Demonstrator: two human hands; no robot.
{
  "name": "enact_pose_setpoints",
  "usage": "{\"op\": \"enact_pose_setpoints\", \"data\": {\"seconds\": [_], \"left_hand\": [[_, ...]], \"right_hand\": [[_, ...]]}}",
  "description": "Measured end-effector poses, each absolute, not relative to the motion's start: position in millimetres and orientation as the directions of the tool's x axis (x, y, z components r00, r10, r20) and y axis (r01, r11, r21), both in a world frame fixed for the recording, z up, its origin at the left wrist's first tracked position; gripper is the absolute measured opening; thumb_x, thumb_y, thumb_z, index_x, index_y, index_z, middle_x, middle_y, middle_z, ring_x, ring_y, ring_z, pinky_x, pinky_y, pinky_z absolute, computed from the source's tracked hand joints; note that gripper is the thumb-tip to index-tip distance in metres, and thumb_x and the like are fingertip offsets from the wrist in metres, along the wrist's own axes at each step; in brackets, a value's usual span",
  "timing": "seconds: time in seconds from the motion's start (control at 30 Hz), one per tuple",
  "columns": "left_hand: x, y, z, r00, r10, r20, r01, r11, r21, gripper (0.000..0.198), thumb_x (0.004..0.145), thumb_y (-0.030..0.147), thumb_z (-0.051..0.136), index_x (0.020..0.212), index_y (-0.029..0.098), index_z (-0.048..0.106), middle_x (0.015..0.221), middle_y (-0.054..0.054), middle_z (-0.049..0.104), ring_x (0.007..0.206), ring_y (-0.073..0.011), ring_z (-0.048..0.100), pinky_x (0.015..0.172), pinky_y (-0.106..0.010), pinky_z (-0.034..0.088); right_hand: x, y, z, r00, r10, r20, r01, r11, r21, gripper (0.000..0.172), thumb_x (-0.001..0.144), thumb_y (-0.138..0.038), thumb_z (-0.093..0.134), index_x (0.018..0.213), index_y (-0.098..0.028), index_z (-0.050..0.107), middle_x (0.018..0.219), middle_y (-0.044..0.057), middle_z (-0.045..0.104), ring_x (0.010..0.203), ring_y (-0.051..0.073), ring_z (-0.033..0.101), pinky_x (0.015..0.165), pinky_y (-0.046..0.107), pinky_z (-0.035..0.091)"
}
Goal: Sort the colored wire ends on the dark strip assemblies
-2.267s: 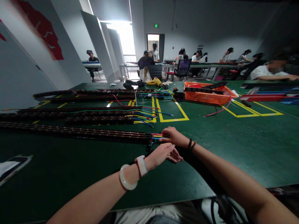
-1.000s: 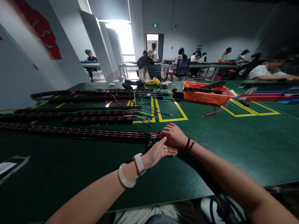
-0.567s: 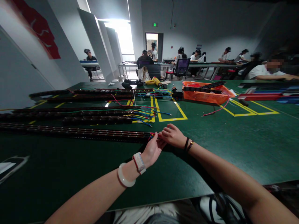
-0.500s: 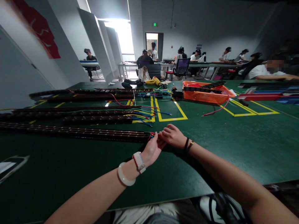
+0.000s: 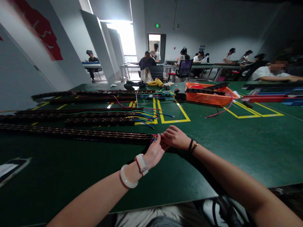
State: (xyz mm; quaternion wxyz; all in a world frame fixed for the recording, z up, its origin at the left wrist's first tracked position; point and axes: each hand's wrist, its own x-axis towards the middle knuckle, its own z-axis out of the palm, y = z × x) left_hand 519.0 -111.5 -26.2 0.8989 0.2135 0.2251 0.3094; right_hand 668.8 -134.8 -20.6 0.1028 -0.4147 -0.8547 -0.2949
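Note:
A long black cable chain (image 5: pixel 94 134) lies across the near left of the table, and coloured wires (image 5: pixel 155 136) come out of its right end. My left hand (image 5: pixel 153 155) is closed around these wires just past the chain's end, thumb up. Pressed against it, my right hand (image 5: pixel 176 138) pinches with bent fingers at the wires' tips. The tips themselves are hidden between my fingers. Beyond my hands lie more cable chains (image 5: pixel 99 121) with loose wires, and a blue wire (image 5: pixel 167 114) ends in a ring terminal.
An orange basket (image 5: pixel 208 98) holding black chain pieces stands at the back right, a pink wire hanging out. Behind the chains lies a yellow heat gun (image 5: pixel 155 83). Yellow tape marks the green table (image 5: pixel 236 151). Several people sit at other tables, one person (image 5: pixel 267 74) at the right.
My hands keep almost the same place and grip on the wires. The whole view has shifted very slightly.

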Motion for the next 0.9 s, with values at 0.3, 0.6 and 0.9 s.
{"op": "enact_pose_setpoints", "data": {"seconds": [0.3, 0.6, 0.9], "left_hand": [[516, -114, -22, 0.73, 0.634, -0.253, -0.398, 0.697, 0.597, 0.034, 0.093, 0.036, 0.038, 0.083, 0.012, 0.059, 0.085, -0.01, 0.065, 0.088, -0.0153, 0.062, 0.096, -0.035, 0.042], [514, -115, -19, 0.734, 0.613, -0.293, -0.319, 0.692, 0.647, 0.041, 0.093, 0.042, 0.032, 0.089, 0.012, 0.061, 0.106, -0.014, 0.065, 0.109, -0.0182, 0.057, 0.103, -0.034, 0.035], [514, -114, -21, 0.739, 0.605, -0.297, -0.313, 0.698, 0.644, 0.047, 0.093, 0.043, 0.032, 0.093, 0.007, 0.062, 0.111, -0.02, 0.063, 0.113, -0.0218, 0.055, 0.105, -0.036, 0.035]], "right_hand": [[692, -141, -4, -0.571, 0.687, 0.45, 0.818, 0.525, 0.236, 0.032, 0.089, -0.041, 0.046, 0.105, -0.018, 0.061, 0.094, 0.007, 0.064, 0.085, 0.018, 0.05, 0.082, 0.034, 0.032], [702, -138, -4, -0.664, 0.685, 0.299, 0.742, 0.552, 0.381, 0.032, 0.093, -0.032, 0.039, 0.075, -0.016, 0.06, 0.073, 0.004, 0.057, 0.07, 0.015, 0.043, 0.074, 0.032, 0.028], [700, -138, -2, -0.579, 0.753, 0.313, 0.815, 0.539, 0.21, 0.031, 0.093, -0.027, 0.038, 0.075, -0.015, 0.061, 0.07, 0.004, 0.058, 0.069, 0.014, 0.044, 0.073, 0.031, 0.029]]}}
